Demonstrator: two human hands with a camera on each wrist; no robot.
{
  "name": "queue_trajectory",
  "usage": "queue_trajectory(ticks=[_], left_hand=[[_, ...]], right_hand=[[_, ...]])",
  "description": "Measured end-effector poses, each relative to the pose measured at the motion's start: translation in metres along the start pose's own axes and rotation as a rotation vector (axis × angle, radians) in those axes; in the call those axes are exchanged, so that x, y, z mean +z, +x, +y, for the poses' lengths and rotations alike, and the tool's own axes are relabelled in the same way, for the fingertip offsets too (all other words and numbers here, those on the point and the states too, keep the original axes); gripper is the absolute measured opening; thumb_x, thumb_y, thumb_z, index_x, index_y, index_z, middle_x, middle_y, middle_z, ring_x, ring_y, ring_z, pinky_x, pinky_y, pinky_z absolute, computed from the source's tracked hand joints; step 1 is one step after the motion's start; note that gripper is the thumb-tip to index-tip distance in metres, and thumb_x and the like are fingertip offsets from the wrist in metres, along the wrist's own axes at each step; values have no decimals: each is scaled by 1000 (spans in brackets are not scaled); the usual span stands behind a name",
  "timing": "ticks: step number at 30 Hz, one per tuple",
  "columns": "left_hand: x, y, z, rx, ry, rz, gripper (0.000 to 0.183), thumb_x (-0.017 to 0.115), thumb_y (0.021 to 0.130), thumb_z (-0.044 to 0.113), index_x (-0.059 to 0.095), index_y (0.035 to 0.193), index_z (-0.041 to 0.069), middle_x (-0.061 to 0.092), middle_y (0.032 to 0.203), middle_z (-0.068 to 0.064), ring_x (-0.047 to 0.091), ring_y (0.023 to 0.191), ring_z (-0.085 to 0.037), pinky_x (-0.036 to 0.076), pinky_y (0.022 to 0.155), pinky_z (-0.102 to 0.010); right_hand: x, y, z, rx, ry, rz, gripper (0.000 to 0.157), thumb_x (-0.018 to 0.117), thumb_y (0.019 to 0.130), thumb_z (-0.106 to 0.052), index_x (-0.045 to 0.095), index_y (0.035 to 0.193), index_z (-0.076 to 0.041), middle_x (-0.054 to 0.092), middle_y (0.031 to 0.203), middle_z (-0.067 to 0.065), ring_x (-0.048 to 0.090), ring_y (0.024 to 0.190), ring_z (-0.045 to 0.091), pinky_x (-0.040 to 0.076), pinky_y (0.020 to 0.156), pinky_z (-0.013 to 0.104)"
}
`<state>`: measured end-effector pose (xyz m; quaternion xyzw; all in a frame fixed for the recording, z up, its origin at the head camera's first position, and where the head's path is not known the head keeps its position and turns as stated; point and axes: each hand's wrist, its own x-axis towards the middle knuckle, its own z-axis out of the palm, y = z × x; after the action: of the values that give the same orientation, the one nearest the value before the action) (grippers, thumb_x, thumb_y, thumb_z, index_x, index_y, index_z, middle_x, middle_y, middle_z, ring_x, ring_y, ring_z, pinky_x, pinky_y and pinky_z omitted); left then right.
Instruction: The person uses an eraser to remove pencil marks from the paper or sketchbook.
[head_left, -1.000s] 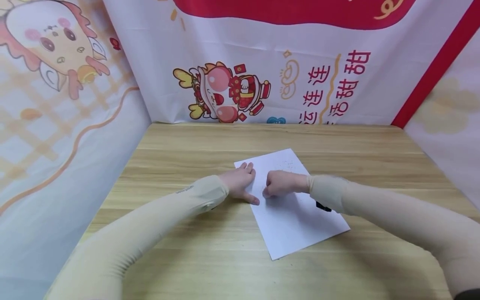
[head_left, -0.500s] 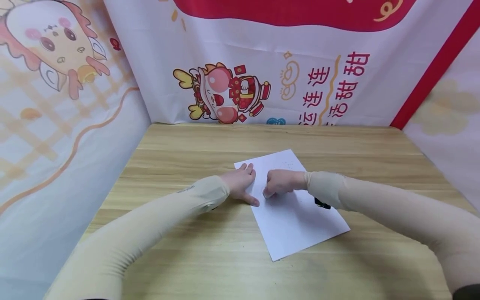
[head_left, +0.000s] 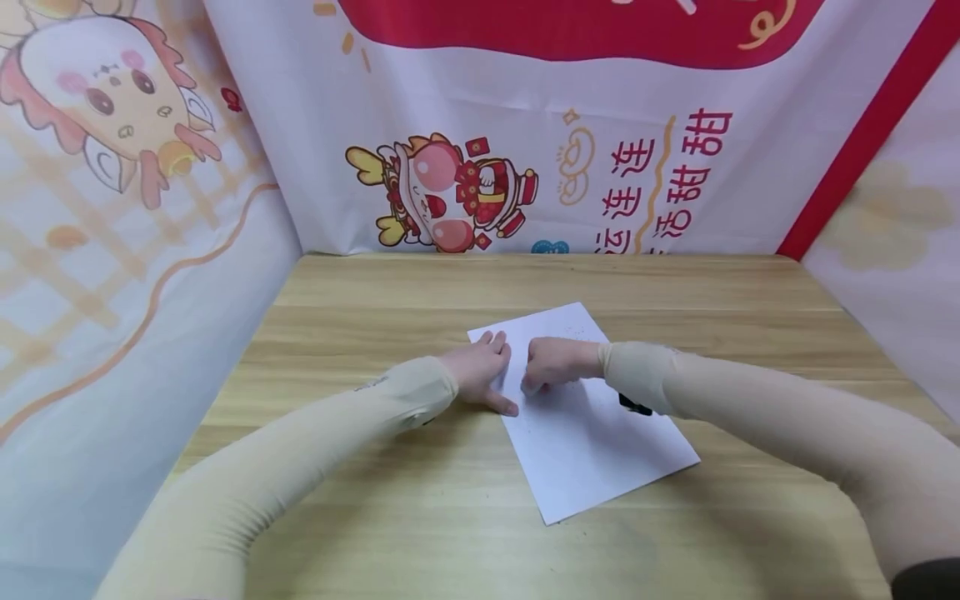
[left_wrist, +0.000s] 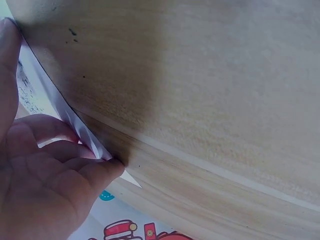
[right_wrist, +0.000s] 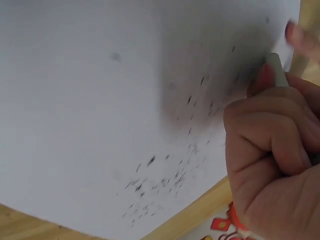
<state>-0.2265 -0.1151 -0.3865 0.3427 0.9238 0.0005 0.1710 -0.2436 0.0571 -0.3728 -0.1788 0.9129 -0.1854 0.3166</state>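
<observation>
A white sheet of paper [head_left: 600, 458] lies aslant on the wooden table. My left hand [head_left: 477, 371] rests on its left edge with fingers spread, and the left wrist view shows those fingers [left_wrist: 102, 172] along the paper's edge. Just to the right, my right hand [head_left: 558, 363] grips a small whitish eraser [right_wrist: 276, 71] against the paper. Only the eraser's end shows; the curled fingers hide the rest. Dark crumbs [right_wrist: 150, 185] are scattered over the sheet in the right wrist view.
The wooden table [head_left: 360, 517] stretches around the sheet on all sides. A printed cloth [head_left: 465, 92] hangs along its back edge, and another patterned cloth [head_left: 210, 333] hangs at the left. A few dark specks [left_wrist: 74, 34] lie on the table.
The right hand, still gripping the eraser, has shifted a little to the left over the paper. The left hand stays in place on the edge. The head view has tilted slightly.
</observation>
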Motion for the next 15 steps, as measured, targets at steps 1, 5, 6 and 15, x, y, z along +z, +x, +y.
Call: queue_trajectory(ticks=[1, 5, 6, 15], left_hand=[[1, 0, -1, 2, 4, 4, 108, 67, 84, 63, 25, 149, -12, 16, 155, -32, 17, 142, -45, 18, 115, -43], [0, 1, -4, -11, 35, 8, 108, 65, 84, 64, 26, 148, -13, 17, 154, -33, 19, 141, -47, 19, 114, -43], [-1, 1, -5, -18, 41, 5, 108, 65, 84, 65, 27, 148, -13, 17, 154, -33, 19, 141, -47, 20, 114, -43], [-1, 4, -5, -43, 62, -17, 111, 64, 82, 69, 27, 148, -12, 17, 154, -33, 20, 141, -47, 20, 114, -43]], right_hand=[[-2, 4, 0, 17, 7, 3, 16, 64, 89, -17, 64, 95, -3, 61, 73, 6, 43, 53, 13, 33, 47, 25], [-2, 10, -1, 11, -1, 63, 23, 63, 91, -18, 64, 103, 1, 60, 79, 6, 52, 64, 16, 42, 57, 27], [0, 7, 0, 9, 2, 65, 24, 63, 91, -18, 64, 104, 1, 61, 81, 7, 54, 69, 17, 44, 61, 29], [3, 0, -2, 0, 27, 37, 16, 64, 89, -17, 65, 95, -2, 61, 76, 6, 51, 65, 16, 39, 56, 26]])
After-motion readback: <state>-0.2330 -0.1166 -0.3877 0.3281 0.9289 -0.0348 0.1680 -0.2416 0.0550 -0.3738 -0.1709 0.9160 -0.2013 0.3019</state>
